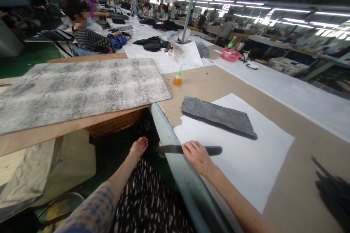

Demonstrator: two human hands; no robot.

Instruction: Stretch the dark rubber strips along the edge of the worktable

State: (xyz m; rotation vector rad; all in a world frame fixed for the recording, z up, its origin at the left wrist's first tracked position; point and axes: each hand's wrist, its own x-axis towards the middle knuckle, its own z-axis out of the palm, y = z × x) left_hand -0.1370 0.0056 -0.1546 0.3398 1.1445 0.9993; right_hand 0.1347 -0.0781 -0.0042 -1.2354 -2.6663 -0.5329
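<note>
At the bench (226,81) edge, the right hand (197,156) is curled round a strip (214,150), one end overhanging; the left hand (140,146), half open, appears empty. Level, even support should prevent twisting.

Looks like a factory workshop for cloth: stretches deep beneath long, straight, white tube lights (291,10), has a person in a black-and-grey striped top (91,40) beside a long white-covered worktable (140,53) strewn with flat black fabric pieces (151,46).
</note>
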